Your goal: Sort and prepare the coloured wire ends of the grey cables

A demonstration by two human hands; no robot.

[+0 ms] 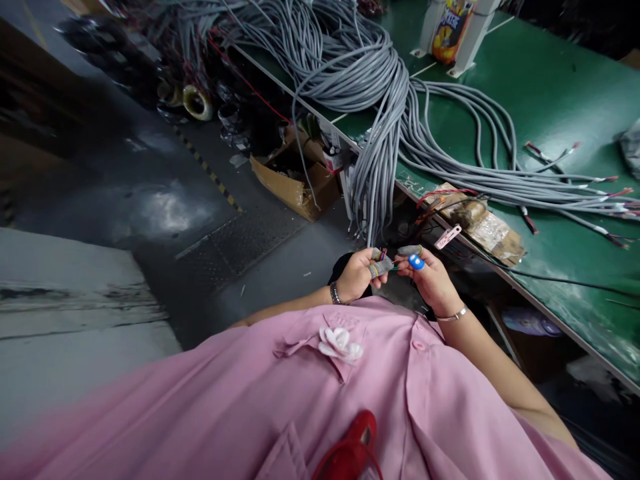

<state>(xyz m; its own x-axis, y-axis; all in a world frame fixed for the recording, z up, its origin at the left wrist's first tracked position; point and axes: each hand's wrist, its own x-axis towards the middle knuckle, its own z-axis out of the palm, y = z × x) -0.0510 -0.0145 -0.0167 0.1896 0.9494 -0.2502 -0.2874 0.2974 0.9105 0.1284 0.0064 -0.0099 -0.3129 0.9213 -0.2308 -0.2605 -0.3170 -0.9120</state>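
My left hand (357, 275), with grey covers on its thumb and a finger, is closed on the coloured wires (383, 254) at the end of a grey cable. Close beside it on the right, my right hand (431, 279) pinches thin wires that run across from the left hand. A blue cover (416, 262) sits on its thumb and a grey one on a finger. Many grey cables (375, 153) hang over the table edge just beyond both hands.
The green table (555, 127) carries a large heap of grey cables, a taped cardboard piece (483, 227) and a snack bag (451, 30) by a white post. A pink-handled tool (447, 237) lies at its edge. Below stands an open cardboard box (295, 190); wire coils (197, 103) lie left.
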